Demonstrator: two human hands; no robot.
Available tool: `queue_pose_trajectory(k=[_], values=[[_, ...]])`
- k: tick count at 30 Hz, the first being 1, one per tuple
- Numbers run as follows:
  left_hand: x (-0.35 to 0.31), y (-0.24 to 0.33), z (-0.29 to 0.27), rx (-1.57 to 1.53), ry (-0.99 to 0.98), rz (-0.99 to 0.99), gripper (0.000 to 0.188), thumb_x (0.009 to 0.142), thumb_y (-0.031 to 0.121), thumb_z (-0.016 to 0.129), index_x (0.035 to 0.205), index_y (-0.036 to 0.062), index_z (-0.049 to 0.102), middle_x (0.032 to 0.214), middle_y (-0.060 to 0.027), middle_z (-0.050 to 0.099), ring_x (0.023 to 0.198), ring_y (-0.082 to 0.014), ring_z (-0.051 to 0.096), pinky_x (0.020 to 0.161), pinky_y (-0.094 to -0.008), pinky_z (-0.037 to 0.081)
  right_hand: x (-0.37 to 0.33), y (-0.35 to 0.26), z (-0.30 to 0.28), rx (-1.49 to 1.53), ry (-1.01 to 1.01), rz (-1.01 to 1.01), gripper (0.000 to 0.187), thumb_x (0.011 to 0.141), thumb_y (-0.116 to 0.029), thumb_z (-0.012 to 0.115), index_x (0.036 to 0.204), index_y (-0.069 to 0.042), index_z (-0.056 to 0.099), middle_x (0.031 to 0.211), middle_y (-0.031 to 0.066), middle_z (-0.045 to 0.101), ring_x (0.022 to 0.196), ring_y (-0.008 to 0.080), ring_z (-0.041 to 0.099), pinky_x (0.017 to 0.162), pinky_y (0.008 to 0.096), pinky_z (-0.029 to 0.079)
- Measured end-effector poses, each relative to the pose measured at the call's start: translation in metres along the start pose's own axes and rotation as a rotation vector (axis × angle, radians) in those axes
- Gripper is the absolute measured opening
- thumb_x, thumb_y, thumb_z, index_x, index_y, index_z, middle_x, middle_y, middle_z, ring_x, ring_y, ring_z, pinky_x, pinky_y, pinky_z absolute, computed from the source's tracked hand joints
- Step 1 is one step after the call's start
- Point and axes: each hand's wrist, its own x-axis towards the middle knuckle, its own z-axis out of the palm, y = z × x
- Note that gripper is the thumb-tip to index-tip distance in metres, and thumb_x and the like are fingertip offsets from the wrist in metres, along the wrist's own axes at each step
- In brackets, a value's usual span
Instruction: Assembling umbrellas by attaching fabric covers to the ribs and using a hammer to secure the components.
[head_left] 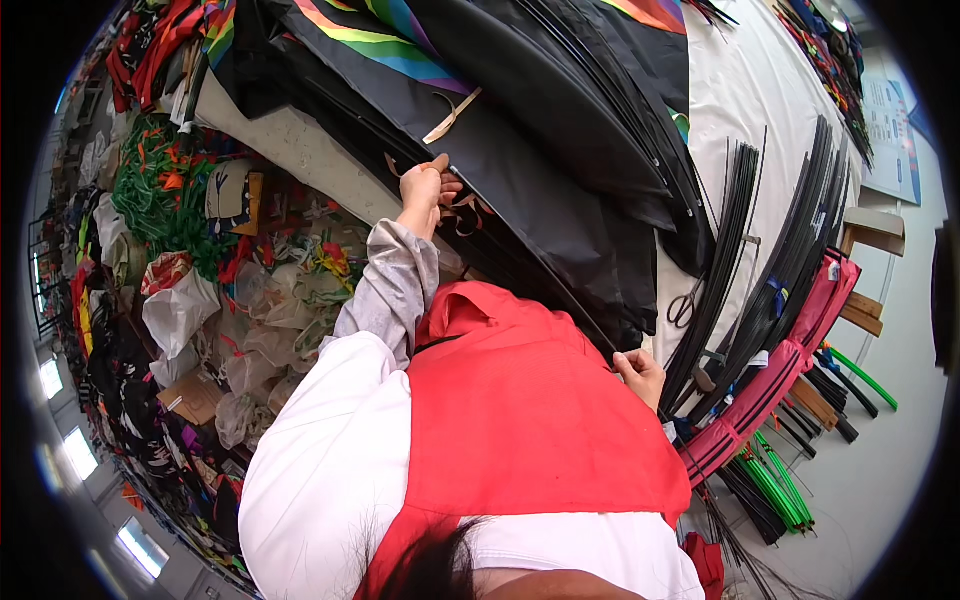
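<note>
Black fabric (pixel 540 200) with rainbow-striped parts (pixel 400 50) is spread in front of me. A thin black rod (pixel 535 262) runs slantwise along its near edge, from my left hand to my right. My left hand (pixel 428 186) is closed round the rod's upper end, thumb on top, where a small pale tip shows. Down at the lower right, my right hand (pixel 642 378) pinches the rod near its other end; the fingertips partly hide it. A pale strip (pixel 452 116) lies on the fabric beyond my left hand.
Scissors (pixel 682 310) lie right of the fabric on a white-covered table (pixel 735 75), beside bundles of black rods (pixel 735 210). A long pink bag (pixel 765 385) lies along the table's right side. Plastic bags (pixel 182 312) and green netting-like material (pixel 150 190) are heaped at left.
</note>
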Motion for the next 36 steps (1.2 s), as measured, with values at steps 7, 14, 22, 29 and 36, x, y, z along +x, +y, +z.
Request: queue_pose_trajectory(k=[7,14,22,29,36], values=[[-0.011,0.001,0.006,0.105,0.012,0.117,0.023,0.089,0.021,0.068,0.087,-0.0005,0.06,0.07,-0.008,0.063,0.052,-0.0138,0.061,0.04,-0.0194,0.042,0.0,-0.006,0.001,-0.024,0.001,-0.014,0.015,0.087,-0.013,0.066,0.077,0.0,0.066,0.062,0.0001,0.06,0.053,0.0063,0.042,0.05,0.0202,0.032],[-0.017,0.013,0.008,0.173,-0.042,0.149,0.023,0.087,0.021,0.069,0.085,0.0,0.06,0.068,-0.0073,0.062,0.051,-0.0131,0.06,0.04,-0.0194,0.039,0.006,-0.013,0.002,0.07,-0.131,0.05,0.019,0.086,-0.015,0.064,0.075,0.001,0.067,0.059,0.0014,0.059,0.052,0.0088,0.046,0.05,0.0217,0.035],[-0.027,0.042,0.057,0.33,-0.043,0.288,0.018,0.086,0.017,0.066,0.082,0.0007,0.061,0.068,-0.0067,0.061,0.05,-0.0136,0.057,0.043,-0.0213,0.039,0.087,-0.101,0.11,0.103,-0.204,-0.333,0.013,0.086,-0.012,0.06,0.091,-0.001,0.065,0.073,0.0037,0.064,0.061,0.0133,0.051,0.058,0.0242,0.039],[-0.006,0.061,0.081,0.434,0.183,0.633,0.023,0.082,0.02,0.064,0.079,-0.0022,0.065,0.065,-0.0075,0.063,0.058,-0.0201,0.059,0.058,-0.029,0.046,0.033,0.076,-0.023,0.033,-0.036,-0.164,0.017,0.076,-0.009,0.073,0.072,-0.003,0.058,0.06,0.0009,0.051,0.056,0.0114,0.045,0.054,0.0237,0.039],[0.013,0.079,0.184,0.494,0.112,0.687,0.026,0.084,0.022,0.065,0.084,-0.0038,0.064,0.071,-0.0054,0.061,0.06,-0.0143,0.05,0.058,-0.0262,0.042,0.152,-0.154,0.098,0.094,0.219,-0.505,0.02,0.083,-0.02,0.069,0.089,-0.002,0.066,0.073,0.0066,0.067,0.062,0.0222,0.059,0.06,0.0313,0.046]])
